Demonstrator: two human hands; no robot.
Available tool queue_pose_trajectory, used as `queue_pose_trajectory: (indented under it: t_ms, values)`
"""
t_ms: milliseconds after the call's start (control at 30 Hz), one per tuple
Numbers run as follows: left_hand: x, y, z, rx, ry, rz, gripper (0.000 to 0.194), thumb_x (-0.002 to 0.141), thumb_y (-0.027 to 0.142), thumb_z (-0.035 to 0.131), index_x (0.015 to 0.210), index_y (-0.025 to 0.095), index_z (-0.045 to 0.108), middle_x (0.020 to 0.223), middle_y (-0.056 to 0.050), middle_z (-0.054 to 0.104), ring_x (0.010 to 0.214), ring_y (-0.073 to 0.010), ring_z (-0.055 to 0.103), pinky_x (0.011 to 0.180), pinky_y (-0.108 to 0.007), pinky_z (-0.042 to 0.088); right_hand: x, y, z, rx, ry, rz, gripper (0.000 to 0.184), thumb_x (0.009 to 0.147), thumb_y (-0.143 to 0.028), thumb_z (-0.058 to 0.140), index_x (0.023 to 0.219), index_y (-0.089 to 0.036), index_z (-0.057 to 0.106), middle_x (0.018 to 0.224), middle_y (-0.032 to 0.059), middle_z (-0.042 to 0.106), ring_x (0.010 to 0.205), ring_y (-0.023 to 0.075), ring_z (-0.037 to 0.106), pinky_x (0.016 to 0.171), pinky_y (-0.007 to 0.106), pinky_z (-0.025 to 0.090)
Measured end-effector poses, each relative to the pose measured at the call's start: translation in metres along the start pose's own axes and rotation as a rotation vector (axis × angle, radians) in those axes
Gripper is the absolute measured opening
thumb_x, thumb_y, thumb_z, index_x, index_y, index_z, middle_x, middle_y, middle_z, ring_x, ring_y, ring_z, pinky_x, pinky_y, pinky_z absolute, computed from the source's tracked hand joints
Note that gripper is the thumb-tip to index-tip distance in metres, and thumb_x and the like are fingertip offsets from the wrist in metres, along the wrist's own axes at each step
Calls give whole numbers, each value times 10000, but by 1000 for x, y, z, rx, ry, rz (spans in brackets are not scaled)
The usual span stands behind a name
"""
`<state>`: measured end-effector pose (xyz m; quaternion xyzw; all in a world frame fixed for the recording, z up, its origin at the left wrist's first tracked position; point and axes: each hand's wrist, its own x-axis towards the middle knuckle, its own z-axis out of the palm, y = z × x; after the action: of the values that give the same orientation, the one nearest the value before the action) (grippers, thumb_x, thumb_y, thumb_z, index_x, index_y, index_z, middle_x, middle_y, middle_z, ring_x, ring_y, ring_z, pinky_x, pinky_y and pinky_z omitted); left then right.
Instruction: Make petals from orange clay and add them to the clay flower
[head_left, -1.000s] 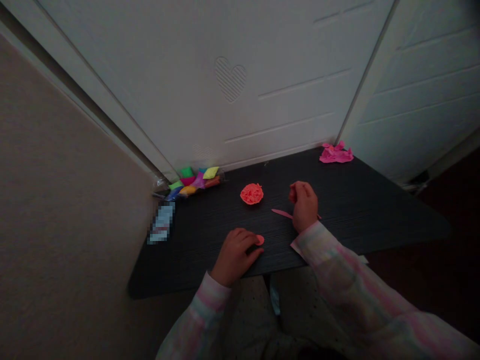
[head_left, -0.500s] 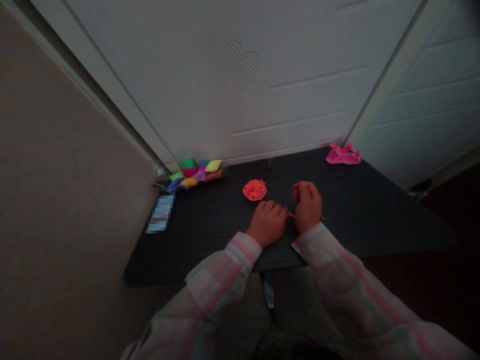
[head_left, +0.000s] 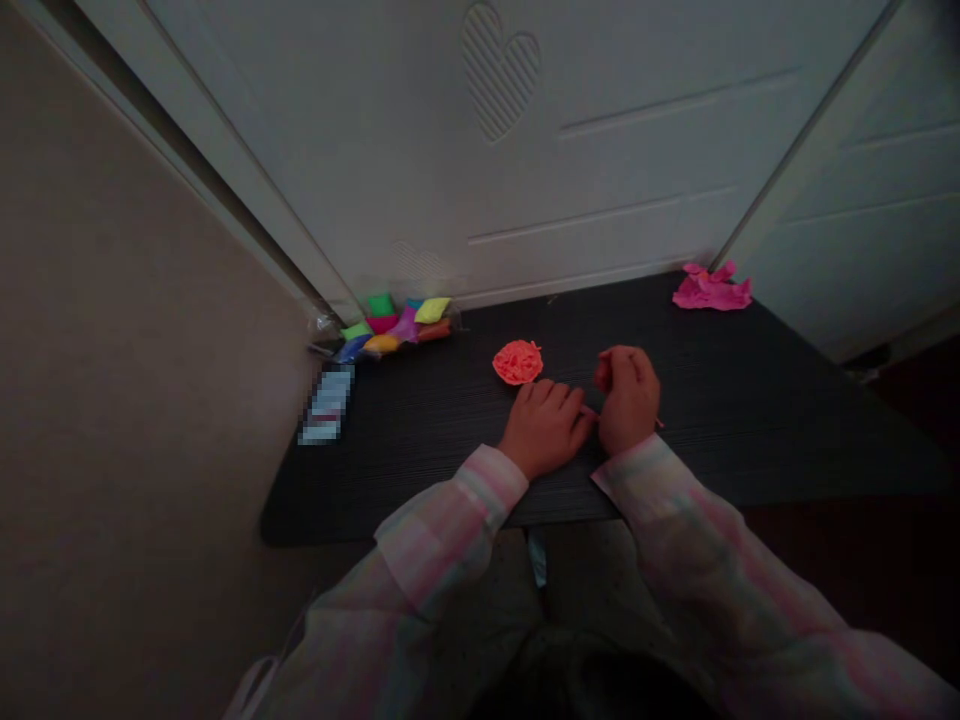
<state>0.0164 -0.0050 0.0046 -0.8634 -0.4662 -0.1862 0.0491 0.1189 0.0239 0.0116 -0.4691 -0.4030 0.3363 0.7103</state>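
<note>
A thin pinkish-orange strand of modelling clay (head_left: pixel 589 412) shows between my two hands, low over the black table. My left hand (head_left: pixel 546 428) lies palm down with its fingers bent, thumb and forefinger closed at the strand's left end. On its side rests my right hand (head_left: pixel 630 402), fingers curled in. The strand comes out on both sides of it; whether it runs through or under that hand is hidden. Just beyond my left fingertips sits a small orange clay piece (head_left: pixel 517 362), rounded, with a rough, crumpled-looking top.
Clear packaging with several coloured clay packets (head_left: pixel 405 325) lies at the back left of the black table (head_left: pixel 420 460). A blurred-out phone-like item (head_left: pixel 326 405) is nearer the left edge. Crumpled pink clay (head_left: pixel 712 288) sits at the back right. A white panel (head_left: pixel 637 160) with an embossed heart stands behind.
The view has tilted and shifted slightly, so the table appears higher. My left hand has come closer to my right, and less of the strand shows between them.
</note>
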Motion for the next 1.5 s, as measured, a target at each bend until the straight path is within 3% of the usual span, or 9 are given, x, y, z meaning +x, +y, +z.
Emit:
queue_pose_trajectory:
  t_ms: [133, 333, 433, 600, 767, 900, 1067, 1267, 1500]
  values:
    - [-3, -3, 0, -19, 47, -9, 325, 853, 339, 330, 890, 130, 575, 855, -81, 599, 859, -209, 484, 771, -345, 362, 0, 1, -1, 1, 10, -1, 180, 751, -283, 449, 602, -185, 475, 486, -74, 368, 443, 69, 335, 434, 205, 266]
    - [-4, 0, 0, 5, 12, 120, 321, 852, 320, 319, 804, 151, 589, 800, -71, 601, 823, -212, 486, 722, -353, 362, 0, -1, -1, 10, 26, 3, 174, 751, -292, 448, 611, -190, 468, 475, -79, 361, 438, 70, 333, 426, 201, 268]
    - [-3, -3, -1, -16, -22, 80, 332, 857, 353, 321, 820, 149, 580, 830, -71, 598, 823, -199, 489, 739, -341, 373, 1, 0, -1, 17, 35, 7, 202, 751, -327, 459, 602, -192, 464, 473, -79, 354, 429, 69, 335, 419, 204, 258]
    - [-1, -7, -1, -27, -45, 14, 331, 883, 266, 256, 835, 145, 560, 831, -69, 586, 819, -181, 492, 759, -323, 376, 4, 5, -1, 40, 58, 34, 219, 759, -359, 460, 617, -192, 472, 494, -76, 376, 424, 65, 347, 417, 205, 265]
    - [2, 1, 4, 20, -65, 14, 255, 839, 322, 374, 888, 140, 546, 870, -86, 562, 848, -227, 478, 717, -355, 374, 5, 7, -1, 70, 63, 55, 195, 748, -331, 470, 613, -190, 473, 490, -77, 377, 421, 61, 339, 410, 198, 266]
    - [3, -1, 3, 10, -62, 25, 288, 818, 394, 404, 887, 148, 538, 886, -75, 550, 846, -215, 476, 722, -334, 382, 5, 8, -1, 86, 62, 59, 175, 742, -307, 467, 613, -188, 475, 478, -80, 367, 419, 61, 327, 405, 195, 264]
    - [-5, -6, -4, 1, -18, -10, 304, 870, 295, 274, 909, 129, 525, 848, -79, 547, 828, -198, 473, 751, -324, 370, 5, 7, -1, 80, 69, 63, 180, 735, -316, 473, 610, -186, 484, 487, -75, 387, 430, 60, 349, 408, 192, 269]
    - [-5, 3, -2, 37, -61, 74, 213, 833, 218, 344, 871, 149, 542, 836, -79, 551, 837, -220, 469, 718, -353, 355, 4, 5, -1, 79, 67, 75, 175, 731, -311, 479, 608, -187, 480, 493, -75, 388, 423, 57, 348, 398, 190, 264]
    - [3, -2, 2, 6, -67, 29, 349, 830, 391, 375, 1057, 144, 470, 937, -75, 526, 861, -211, 471, 747, -336, 381, 6, 8, -1, 83, 75, 72, 196, 744, -335, 477, 613, -189, 481, 491, -77, 374, 421, 56, 346, 398, 188, 272]
